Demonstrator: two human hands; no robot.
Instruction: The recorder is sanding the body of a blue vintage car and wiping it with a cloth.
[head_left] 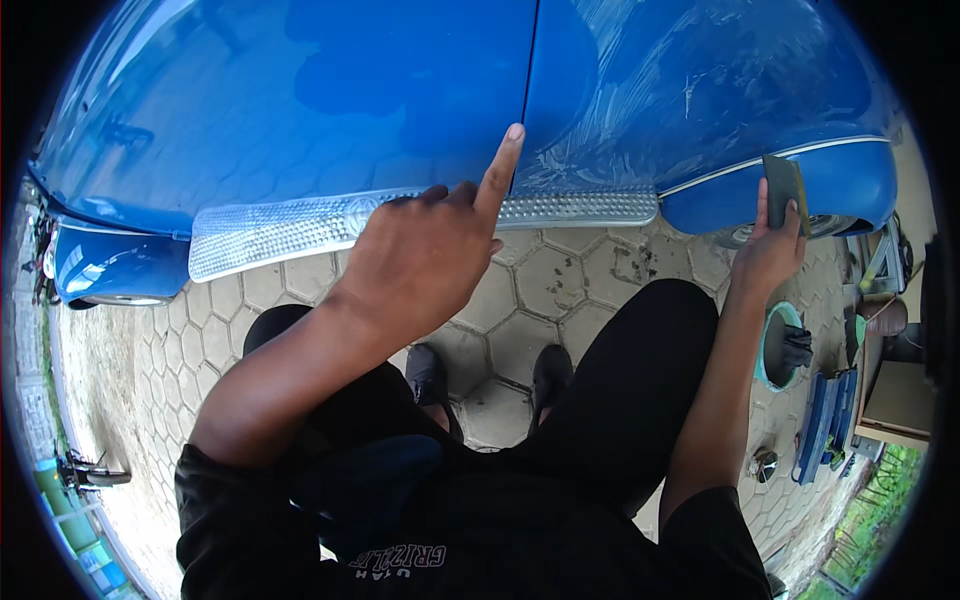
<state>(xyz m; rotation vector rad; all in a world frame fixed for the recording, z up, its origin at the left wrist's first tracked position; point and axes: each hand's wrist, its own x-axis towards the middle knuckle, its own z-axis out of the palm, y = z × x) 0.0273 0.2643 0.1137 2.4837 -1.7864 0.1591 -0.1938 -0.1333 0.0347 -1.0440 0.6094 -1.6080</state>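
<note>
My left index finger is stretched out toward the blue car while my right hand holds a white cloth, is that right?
Not quite: the head view shows your right hand holding a dark flat block, not a white cloth. Your left index finger is indeed stretched out toward the blue car.

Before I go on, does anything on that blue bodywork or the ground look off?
Yes: whitish streaks smear the blue body panel right of the vertical seam, unlike the glossier paint left of it; I can't tell residue from scratches. Dark spots also mark the hexagonal pavers near the silver running board.
</note>
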